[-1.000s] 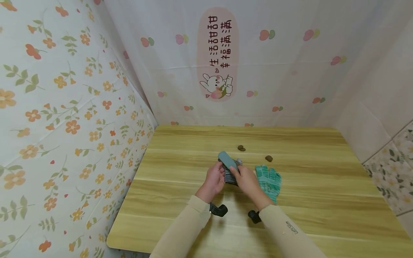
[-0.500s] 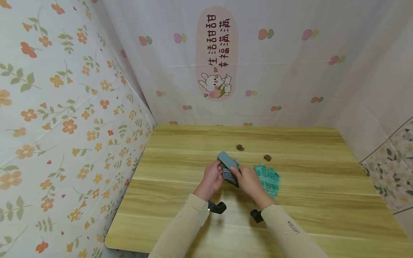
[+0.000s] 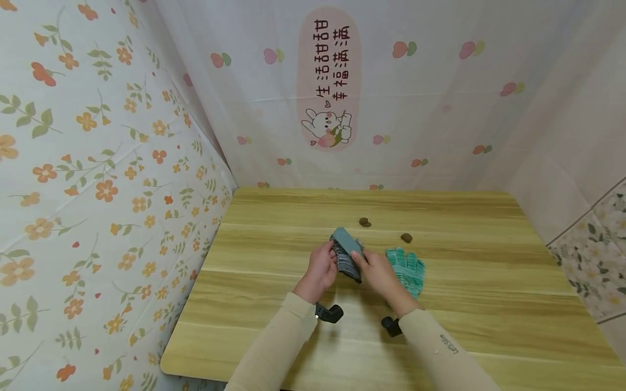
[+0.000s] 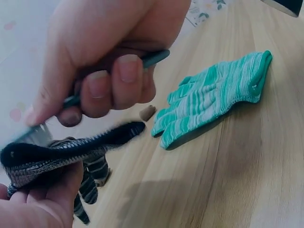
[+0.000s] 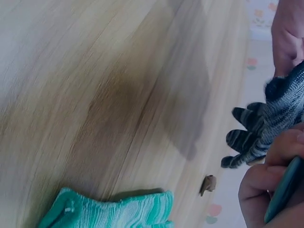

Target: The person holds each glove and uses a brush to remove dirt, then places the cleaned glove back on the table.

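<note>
My left hand (image 3: 320, 270) grips a dark grey-and-black striped knit glove (image 3: 348, 267) by its cuff, held above the table. In the left wrist view the glove (image 4: 61, 159) has its cuff edge toward the camera and its fingers hanging beyond. A flat blue-green brush (image 3: 348, 240) is in my right hand (image 3: 379, 275), fingers curled round it and thumb along its top. The brush lies across the upper face of the glove, its pale bristle end right at the fabric in the left wrist view. My right fingers partly hide it.
A green-and-white knit glove (image 3: 408, 271) lies flat on the wooden table (image 3: 489, 282), just right of my right hand. Small brown lumps (image 3: 364, 222) sit farther back, one lump (image 3: 406, 238) apart on the right. Patterned curtains (image 3: 440, 108) hang behind and at the left.
The brush has slid slightly away and to the right over the striped glove, and more of the glove shows on its left side. Both hands keep their holds.
</note>
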Available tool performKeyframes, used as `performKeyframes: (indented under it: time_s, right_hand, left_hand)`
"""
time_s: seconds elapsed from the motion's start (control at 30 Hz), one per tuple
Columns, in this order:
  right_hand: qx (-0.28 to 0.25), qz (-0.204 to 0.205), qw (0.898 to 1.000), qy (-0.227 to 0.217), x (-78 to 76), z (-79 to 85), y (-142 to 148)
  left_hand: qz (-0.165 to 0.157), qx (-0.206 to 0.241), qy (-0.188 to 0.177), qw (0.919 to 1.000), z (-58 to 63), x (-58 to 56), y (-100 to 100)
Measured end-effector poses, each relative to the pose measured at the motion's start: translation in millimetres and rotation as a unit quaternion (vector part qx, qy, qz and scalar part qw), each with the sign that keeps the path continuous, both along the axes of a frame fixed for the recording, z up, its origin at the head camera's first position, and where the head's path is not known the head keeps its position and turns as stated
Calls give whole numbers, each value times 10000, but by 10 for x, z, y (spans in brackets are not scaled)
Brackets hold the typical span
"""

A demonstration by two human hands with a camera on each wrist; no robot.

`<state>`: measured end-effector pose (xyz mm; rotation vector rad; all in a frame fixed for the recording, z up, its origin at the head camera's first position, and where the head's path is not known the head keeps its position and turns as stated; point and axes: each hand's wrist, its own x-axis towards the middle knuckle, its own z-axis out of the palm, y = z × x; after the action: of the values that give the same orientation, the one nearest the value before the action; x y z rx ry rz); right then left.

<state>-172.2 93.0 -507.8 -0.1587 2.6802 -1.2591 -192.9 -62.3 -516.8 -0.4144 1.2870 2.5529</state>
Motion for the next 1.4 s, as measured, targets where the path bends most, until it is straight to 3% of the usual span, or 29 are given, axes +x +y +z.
performKeyframes:
  time_s: [0.13, 0.3, 0.53, 0.77, 1.0, 1.4]
  right_hand:
    - [-350, -126, 9993, -39, 9, 40, 6]
    - [-25, -132, 9997, 212, 13, 61, 11]
    - [343, -141, 9993, 94, 1, 27, 13]
    - [378, -203, 9989, 165, 4, 30, 14]
    - [529, -156, 9984, 133, 19, 69, -2]
    - [778, -93, 9969, 86, 37, 104, -57]
  left_hand:
    - [-65, -108, -46, 9999, 6, 8, -19]
    - [-10, -165, -107, 9998, 8, 9, -27]
    - [2, -350, -4, 9994, -19, 20, 15]
    - [-54, -303, 69, 9995, -20, 24, 35]
    - [-337, -283, 387, 9983, -30, 35, -3]
    - [-173, -354, 423, 9983, -29, 59, -2]
